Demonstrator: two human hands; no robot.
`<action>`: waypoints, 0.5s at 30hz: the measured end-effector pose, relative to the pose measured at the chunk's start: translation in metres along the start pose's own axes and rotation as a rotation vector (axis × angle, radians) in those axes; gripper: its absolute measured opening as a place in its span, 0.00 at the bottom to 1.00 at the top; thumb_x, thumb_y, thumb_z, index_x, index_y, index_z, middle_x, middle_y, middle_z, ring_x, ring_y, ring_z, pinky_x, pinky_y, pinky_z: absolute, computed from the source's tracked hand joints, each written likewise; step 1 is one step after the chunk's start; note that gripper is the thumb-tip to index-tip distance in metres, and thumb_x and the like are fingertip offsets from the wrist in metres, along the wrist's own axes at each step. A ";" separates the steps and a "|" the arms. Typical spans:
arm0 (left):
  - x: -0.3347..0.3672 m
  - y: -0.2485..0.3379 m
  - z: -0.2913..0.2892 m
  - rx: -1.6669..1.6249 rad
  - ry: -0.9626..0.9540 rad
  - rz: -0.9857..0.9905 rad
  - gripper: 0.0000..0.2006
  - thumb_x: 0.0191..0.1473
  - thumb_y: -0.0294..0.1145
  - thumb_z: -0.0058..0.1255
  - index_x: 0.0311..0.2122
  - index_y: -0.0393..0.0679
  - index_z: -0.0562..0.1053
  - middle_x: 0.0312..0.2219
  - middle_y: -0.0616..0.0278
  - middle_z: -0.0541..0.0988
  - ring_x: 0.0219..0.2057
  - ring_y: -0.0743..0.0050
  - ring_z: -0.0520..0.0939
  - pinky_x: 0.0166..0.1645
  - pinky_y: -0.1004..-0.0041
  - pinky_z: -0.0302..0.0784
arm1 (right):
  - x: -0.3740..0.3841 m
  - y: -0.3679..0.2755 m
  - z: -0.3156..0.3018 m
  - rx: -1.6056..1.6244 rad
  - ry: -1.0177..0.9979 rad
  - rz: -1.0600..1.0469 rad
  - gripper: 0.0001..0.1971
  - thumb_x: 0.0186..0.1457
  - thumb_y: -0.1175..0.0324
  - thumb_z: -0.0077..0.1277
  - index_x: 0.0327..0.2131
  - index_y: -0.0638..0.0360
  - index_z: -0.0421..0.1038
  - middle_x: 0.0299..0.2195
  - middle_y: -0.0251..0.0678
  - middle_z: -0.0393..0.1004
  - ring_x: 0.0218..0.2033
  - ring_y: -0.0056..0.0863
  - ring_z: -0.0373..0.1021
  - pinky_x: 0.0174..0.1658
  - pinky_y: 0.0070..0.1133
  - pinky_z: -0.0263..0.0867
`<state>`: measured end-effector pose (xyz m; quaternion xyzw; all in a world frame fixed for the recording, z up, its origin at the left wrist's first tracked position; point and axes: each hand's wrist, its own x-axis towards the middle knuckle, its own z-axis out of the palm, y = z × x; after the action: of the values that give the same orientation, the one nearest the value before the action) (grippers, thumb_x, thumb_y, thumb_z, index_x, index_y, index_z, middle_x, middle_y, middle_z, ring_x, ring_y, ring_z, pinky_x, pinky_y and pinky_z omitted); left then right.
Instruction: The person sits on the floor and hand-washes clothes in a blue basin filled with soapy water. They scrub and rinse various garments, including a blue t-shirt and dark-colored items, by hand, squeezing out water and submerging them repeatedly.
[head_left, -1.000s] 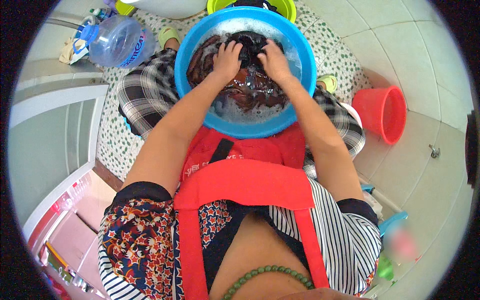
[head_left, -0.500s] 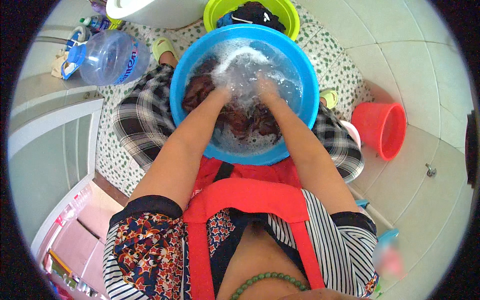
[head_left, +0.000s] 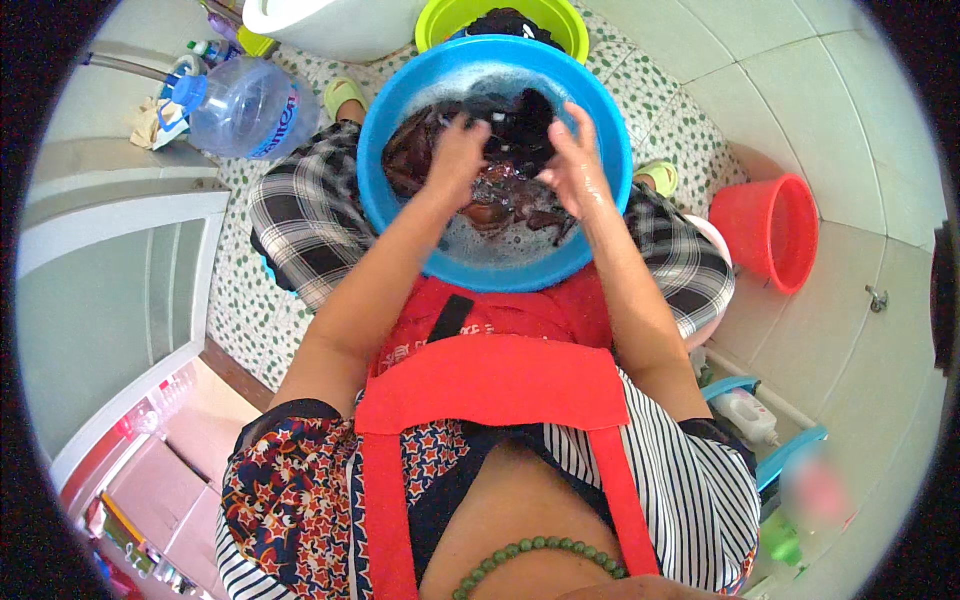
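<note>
While green beads hang right under the view, the red apron spreads across the lap, some pale lettering on its creased lower part beyond a dark strip. Now up to the hands — the left hand is blurred, fingers bent down at the wet clothes, and I can't tell whether it grips any of them; the right hand is open, fingers spread apart, over the right side of the pile. Those clothes, brown and black, sit soaked in the blue basin between the knees, part under water, part poking out. As far as it shows, the wetting is done; foam lies all round the cloth, and nothing in this basin looks rinsed or wrung out. Off to the right stands a red bucket, no writing visible on it. Over to the left, a clear water jug with a blue cap lies on its side, big blue-and-red lettering across it. And beyond the blue basin — a lime-green basin holding more dark clothes, perhaps a batch left or one finished; I can't say which.
</note>
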<state>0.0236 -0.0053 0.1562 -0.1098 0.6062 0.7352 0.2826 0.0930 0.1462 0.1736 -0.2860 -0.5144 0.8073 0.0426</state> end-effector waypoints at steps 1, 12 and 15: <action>-0.004 -0.013 0.002 0.124 -0.234 0.040 0.17 0.52 0.39 0.45 0.46 0.43 0.67 0.38 0.61 0.73 0.38 0.67 0.75 0.41 0.65 0.70 | 0.010 0.019 0.000 -0.172 -0.050 -0.128 0.31 0.49 0.58 0.56 0.55 0.53 0.56 0.53 0.43 0.60 0.41 0.30 0.65 0.36 0.23 0.65; -0.017 -0.025 -0.023 -0.540 -0.250 -0.366 0.35 0.53 0.63 0.36 0.56 0.44 0.60 0.54 0.50 0.62 0.55 0.50 0.63 0.57 0.54 0.61 | -0.050 -0.007 0.055 -0.623 -0.189 -0.161 0.15 0.38 0.70 0.56 0.35 0.55 0.72 0.31 0.41 0.75 0.39 0.34 0.72 0.43 0.29 0.67; -0.034 0.000 -0.005 -0.688 -0.415 -0.444 0.30 0.55 0.59 0.37 0.52 0.44 0.64 0.50 0.51 0.67 0.53 0.56 0.67 0.55 0.57 0.65 | -0.089 0.004 0.080 -0.740 -0.365 -0.847 0.13 0.38 0.69 0.53 0.33 0.56 0.69 0.34 0.40 0.72 0.38 0.42 0.69 0.40 0.30 0.66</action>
<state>0.0507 -0.0194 0.1725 -0.1749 0.2193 0.8220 0.4956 0.1276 0.0476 0.2323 0.0919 -0.8303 0.5230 0.1692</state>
